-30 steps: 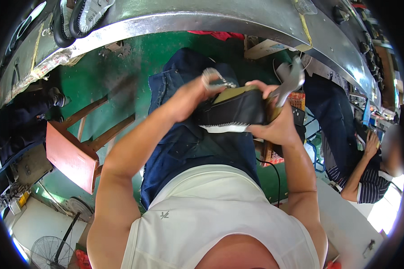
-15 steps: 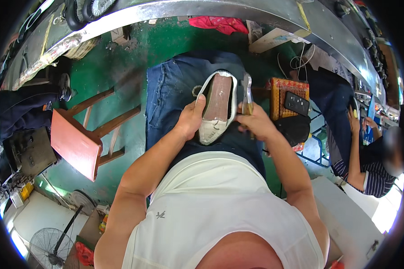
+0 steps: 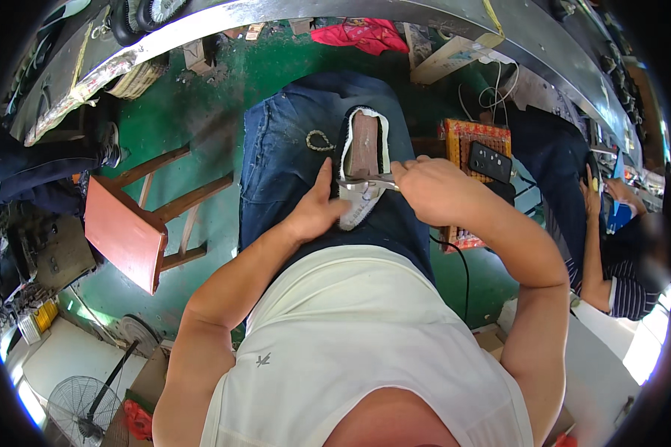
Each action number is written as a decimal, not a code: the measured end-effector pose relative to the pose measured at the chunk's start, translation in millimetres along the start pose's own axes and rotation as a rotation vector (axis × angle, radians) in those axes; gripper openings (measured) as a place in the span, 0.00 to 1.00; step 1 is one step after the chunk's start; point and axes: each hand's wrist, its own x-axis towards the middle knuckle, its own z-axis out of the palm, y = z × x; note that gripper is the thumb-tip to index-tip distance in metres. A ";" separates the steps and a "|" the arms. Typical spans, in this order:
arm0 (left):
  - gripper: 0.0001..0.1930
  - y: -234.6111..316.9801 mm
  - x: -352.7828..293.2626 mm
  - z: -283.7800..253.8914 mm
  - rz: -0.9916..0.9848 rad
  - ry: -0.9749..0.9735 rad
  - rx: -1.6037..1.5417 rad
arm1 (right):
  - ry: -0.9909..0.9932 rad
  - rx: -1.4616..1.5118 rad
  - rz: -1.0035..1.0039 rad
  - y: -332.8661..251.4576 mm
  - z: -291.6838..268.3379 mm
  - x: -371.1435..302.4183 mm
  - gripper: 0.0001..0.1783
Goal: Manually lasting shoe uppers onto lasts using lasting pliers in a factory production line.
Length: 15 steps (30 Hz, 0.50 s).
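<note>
Green floor (image 3: 212, 123) spreads beneath you, with a metal surface (image 3: 276, 16) curving across the far side and dark shoes (image 3: 124, 24) near its left end. Red cloth (image 3: 361, 35) lies on the floor beyond your knees. To your left is a stool (image 3: 125, 232) with an orange-red seat, and further back a fan (image 3: 86, 408). On your right, a dark phone (image 3: 490, 162) rests on a beaded seat (image 3: 462, 141), a black cable (image 3: 465, 276) runs near your thigh, and a co-worker (image 3: 620, 296) in a striped top sits beyond.

Your lap holds a shoe (image 3: 356, 208), opening upward, with a brown block (image 3: 364, 138) inside; a small pale loop (image 3: 319, 140) lies just beside it. Your right hand (image 3: 432, 190) is closed around a metal tool (image 3: 365, 180), hiding its handles; its head crosses the shoe. Your left hand (image 3: 314, 214) is part open, thumb over the shoe's near end; you cannot tell whether it grips.
</note>
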 end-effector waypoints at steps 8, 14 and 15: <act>0.37 2.9 16.0 24.2 -0.175 0.360 -0.691 | -0.085 0.009 -0.091 21.6 22.8 22.4 0.08; 0.33 -26.7 46.9 25.5 -0.016 0.594 -0.296 | 0.248 0.177 -0.091 31.5 78.5 9.5 0.19; 0.32 -33.9 49.0 23.2 0.100 0.630 -0.099 | 0.251 0.179 -0.098 28.1 66.2 8.6 0.19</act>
